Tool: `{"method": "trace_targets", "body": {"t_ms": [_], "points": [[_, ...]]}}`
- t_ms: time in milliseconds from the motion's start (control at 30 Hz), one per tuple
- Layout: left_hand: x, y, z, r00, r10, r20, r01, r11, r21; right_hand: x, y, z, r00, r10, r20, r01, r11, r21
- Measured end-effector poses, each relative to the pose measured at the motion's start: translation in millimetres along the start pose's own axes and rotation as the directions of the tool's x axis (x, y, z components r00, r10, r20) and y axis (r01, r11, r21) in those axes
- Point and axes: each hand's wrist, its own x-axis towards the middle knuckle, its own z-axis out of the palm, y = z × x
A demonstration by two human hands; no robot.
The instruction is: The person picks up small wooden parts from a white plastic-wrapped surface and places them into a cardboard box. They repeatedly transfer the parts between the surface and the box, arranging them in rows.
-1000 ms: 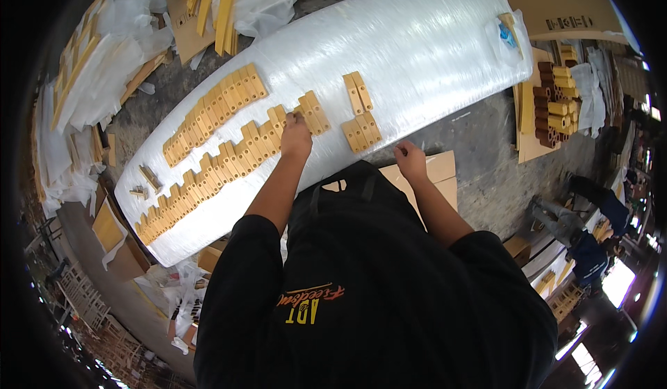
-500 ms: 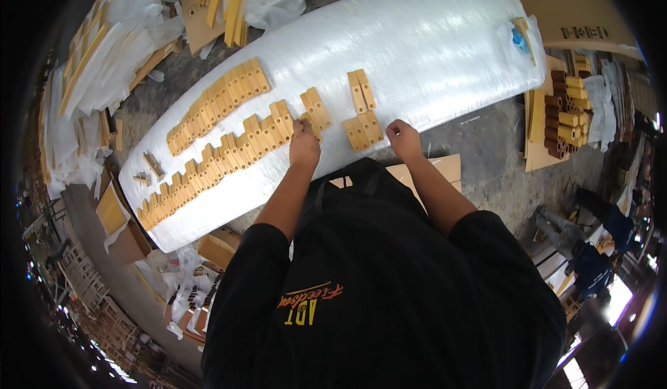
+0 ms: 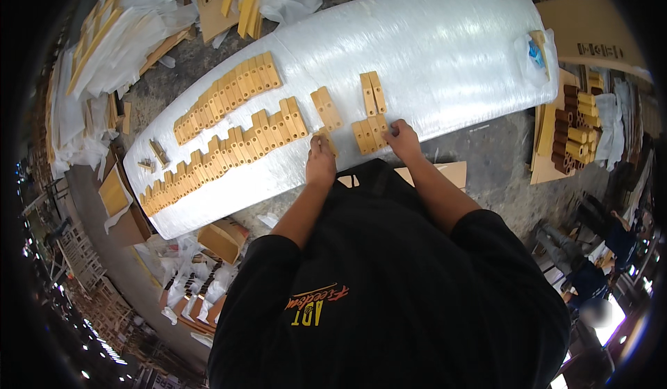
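My left hand (image 3: 322,158) has its fingers closed on a small tan wooden block (image 3: 328,139) at the near edge of the film-wrapped table. Just beyond it lies a short group of drilled wooden blocks (image 3: 326,107). The fingers of my right hand (image 3: 404,140) are curled in a pinch at the right side of another block group (image 3: 369,134); what they hold, if anything, is hidden. A pair of blocks (image 3: 372,93) lies above that group. Left of my hands, a long stepped row of blocks (image 3: 233,147) runs along the table, with a second row (image 3: 226,97) behind it.
Clear film covers the long table (image 3: 438,48). A few small pieces (image 3: 158,154) lie at its left end, and a blue item (image 3: 536,54) at its right end. Stacked brown and yellow tubular parts (image 3: 580,125) stand on cardboard at right. People (image 3: 590,271) are farther right.
My right hand has moved left to the edge of the nearby block group. My left hand has drawn slightly nearer and right, away from the long row. The whole view has shifted a little.
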Motion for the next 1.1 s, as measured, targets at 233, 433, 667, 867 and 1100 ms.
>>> {"method": "trace_targets", "body": {"t_ms": [233,433,667,867,1100], "points": [[-2,-2,-10,0.991,-0.131,-0.036,0.127,0.987,-0.098,2,-16,4,0.998,0.027,0.053,-0.027,1.000,0.000],[6,-9,-14,0.920,-0.372,0.124,0.390,0.899,-0.199,1,-23,4,0.989,0.081,0.126,-0.081,0.997,-0.007],[15,-12,-21,0.911,-0.349,0.221,0.396,0.890,-0.228,-9,-35,30,0.997,-0.003,0.077,0.005,1.000,-0.021],[12,-26,-15,0.931,-0.264,0.251,0.329,0.904,-0.273,-14,-49,47,0.994,-0.002,0.109,0.001,1.000,0.007],[8,-24,-7,0.908,-0.319,0.271,0.393,0.874,-0.287,-12,-46,51,0.996,-0.012,0.085,0.015,0.999,-0.035]]}}
